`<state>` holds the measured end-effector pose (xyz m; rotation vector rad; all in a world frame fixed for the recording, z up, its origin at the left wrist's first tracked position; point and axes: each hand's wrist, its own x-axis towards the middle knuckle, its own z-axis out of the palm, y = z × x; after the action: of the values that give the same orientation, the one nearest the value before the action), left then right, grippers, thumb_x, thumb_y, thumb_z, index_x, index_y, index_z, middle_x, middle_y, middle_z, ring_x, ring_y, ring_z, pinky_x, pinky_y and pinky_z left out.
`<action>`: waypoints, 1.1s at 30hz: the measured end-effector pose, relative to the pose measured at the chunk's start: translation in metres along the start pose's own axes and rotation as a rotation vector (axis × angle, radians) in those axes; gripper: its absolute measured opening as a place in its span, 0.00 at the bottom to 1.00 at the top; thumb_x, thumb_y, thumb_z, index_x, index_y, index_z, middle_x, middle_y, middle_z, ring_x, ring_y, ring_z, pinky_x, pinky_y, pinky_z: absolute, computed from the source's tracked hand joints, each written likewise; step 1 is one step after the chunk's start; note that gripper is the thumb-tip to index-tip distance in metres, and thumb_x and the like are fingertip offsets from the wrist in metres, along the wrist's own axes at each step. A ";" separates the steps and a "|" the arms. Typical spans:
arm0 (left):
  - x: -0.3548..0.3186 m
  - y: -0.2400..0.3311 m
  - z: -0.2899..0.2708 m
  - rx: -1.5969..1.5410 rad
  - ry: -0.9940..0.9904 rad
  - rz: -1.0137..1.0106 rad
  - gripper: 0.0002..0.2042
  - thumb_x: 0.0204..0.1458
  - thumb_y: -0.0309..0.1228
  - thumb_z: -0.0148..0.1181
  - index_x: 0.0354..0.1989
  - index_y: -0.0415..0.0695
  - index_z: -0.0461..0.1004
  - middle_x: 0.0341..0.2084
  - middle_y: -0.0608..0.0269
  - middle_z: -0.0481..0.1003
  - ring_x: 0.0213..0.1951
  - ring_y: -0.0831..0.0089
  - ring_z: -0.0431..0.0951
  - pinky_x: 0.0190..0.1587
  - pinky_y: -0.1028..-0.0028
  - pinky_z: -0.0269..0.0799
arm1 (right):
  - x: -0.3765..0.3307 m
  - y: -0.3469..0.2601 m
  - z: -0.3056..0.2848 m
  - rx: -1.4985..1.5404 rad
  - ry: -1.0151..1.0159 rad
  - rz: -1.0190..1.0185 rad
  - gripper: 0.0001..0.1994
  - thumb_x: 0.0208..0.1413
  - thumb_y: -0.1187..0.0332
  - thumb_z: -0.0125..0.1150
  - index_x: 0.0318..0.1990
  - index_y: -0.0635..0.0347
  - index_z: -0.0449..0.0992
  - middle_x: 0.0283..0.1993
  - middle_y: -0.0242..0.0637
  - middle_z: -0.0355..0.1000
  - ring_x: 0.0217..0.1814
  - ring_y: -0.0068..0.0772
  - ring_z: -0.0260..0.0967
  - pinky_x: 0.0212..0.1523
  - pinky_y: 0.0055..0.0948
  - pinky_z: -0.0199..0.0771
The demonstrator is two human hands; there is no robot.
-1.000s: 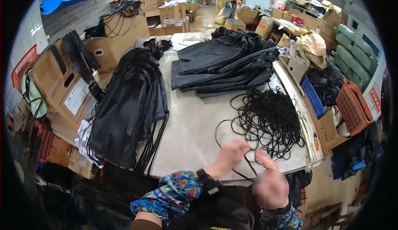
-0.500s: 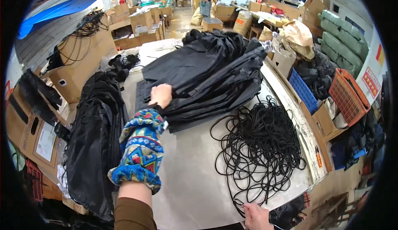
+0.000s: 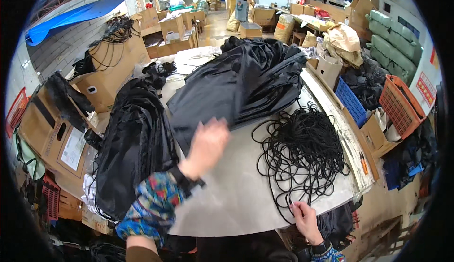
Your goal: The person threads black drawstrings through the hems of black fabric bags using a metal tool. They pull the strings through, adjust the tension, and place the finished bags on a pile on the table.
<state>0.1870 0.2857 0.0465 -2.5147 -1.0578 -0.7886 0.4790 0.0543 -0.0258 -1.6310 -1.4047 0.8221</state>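
My left hand (image 3: 208,141) is blurred with motion over the grey table (image 3: 236,200), its fingertips at the near edge of a pile of black fabric pieces (image 3: 241,82). Whether it grips the fabric is unclear. My right hand (image 3: 305,219) is at the table's front edge and pinches a strand of the tangled black cord (image 3: 302,151), which lies in a loose heap on the right of the table. A second heap of black fabric (image 3: 137,144) hangs over the table's left edge beside my left forearm.
Cardboard boxes (image 3: 61,129) stand to the left, one with cables on top. A blue crate (image 3: 352,103) and an orange basket (image 3: 399,106) sit to the right. Another person (image 3: 242,0) stands far back among more boxes.
My left hand has pulled back from the top of the fabric pile to its near edge. My right hand has come further into view at the front edge, still on the cord.
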 end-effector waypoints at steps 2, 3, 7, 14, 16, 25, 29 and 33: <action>-0.039 0.063 -0.009 -0.042 -0.233 0.034 0.13 0.47 0.30 0.52 0.42 0.41 0.71 0.55 0.53 0.66 0.57 0.51 0.65 0.52 0.40 0.62 | -0.007 0.006 0.002 0.261 -0.014 0.085 0.05 0.61 0.71 0.51 0.40 0.62 0.71 0.23 0.26 0.64 0.20 0.15 0.56 0.20 0.16 0.56; -0.059 0.089 -0.011 -0.111 -0.381 0.025 0.15 0.48 0.30 0.52 0.44 0.40 0.71 0.58 0.52 0.62 0.59 0.47 0.62 0.52 0.37 0.60 | -0.013 0.001 0.000 0.459 -0.054 0.197 0.05 0.62 0.71 0.50 0.41 0.60 0.69 0.24 0.27 0.64 0.19 0.15 0.54 0.19 0.16 0.54; -0.134 0.159 -0.014 -0.144 -0.476 -0.073 0.22 0.55 0.40 0.51 0.59 0.49 0.64 0.61 0.53 0.59 0.62 0.44 0.57 0.52 0.34 0.59 | -0.035 -0.021 0.004 1.024 -0.224 0.437 0.05 0.64 0.70 0.45 0.45 0.55 0.64 0.24 0.29 0.59 0.17 0.15 0.47 0.16 0.16 0.45; -0.155 0.206 -0.032 -0.155 -0.384 -0.178 0.23 0.57 0.45 0.51 0.59 0.49 0.64 0.60 0.53 0.60 0.62 0.44 0.56 0.54 0.35 0.56 | -0.083 -0.027 0.007 1.149 -0.228 0.411 0.09 0.64 0.65 0.46 0.46 0.57 0.67 0.20 0.27 0.56 0.15 0.15 0.44 0.14 0.16 0.43; -0.159 0.213 -0.033 -0.160 -0.366 -0.209 0.23 0.57 0.45 0.51 0.59 0.49 0.64 0.61 0.53 0.60 0.62 0.45 0.56 0.54 0.35 0.55 | -0.085 -0.034 0.002 1.132 -0.226 0.354 0.09 0.64 0.65 0.46 0.46 0.58 0.68 0.19 0.26 0.55 0.15 0.15 0.44 0.14 0.16 0.44; -0.176 0.226 -0.049 -0.474 -0.101 -0.490 0.21 0.55 0.38 0.55 0.55 0.44 0.68 0.58 0.52 0.65 0.63 0.51 0.58 0.62 0.47 0.51 | -0.094 -0.035 -0.004 0.976 -0.250 0.286 0.09 0.65 0.66 0.45 0.44 0.61 0.70 0.18 0.25 0.55 0.14 0.14 0.44 0.14 0.17 0.43; -0.176 0.225 -0.063 -0.606 0.058 -0.553 0.17 0.52 0.33 0.59 0.49 0.41 0.73 0.49 0.51 0.72 0.55 0.54 0.67 0.58 0.59 0.61 | -0.093 -0.034 -0.002 0.959 -0.251 0.308 0.10 0.65 0.66 0.45 0.44 0.61 0.70 0.18 0.24 0.55 0.14 0.14 0.44 0.14 0.16 0.42; -0.159 0.213 -0.100 -0.884 0.103 -0.647 0.13 0.55 0.29 0.57 0.47 0.38 0.74 0.40 0.56 0.75 0.47 0.67 0.73 0.51 0.72 0.68 | -0.089 -0.033 0.002 0.941 -0.271 0.312 0.10 0.65 0.66 0.46 0.44 0.61 0.71 0.18 0.24 0.56 0.14 0.13 0.44 0.14 0.16 0.41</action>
<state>0.2131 0.0045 0.0197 -2.6997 -1.8195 -1.8886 0.4477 -0.0318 0.0000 -1.0075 -0.7050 1.6248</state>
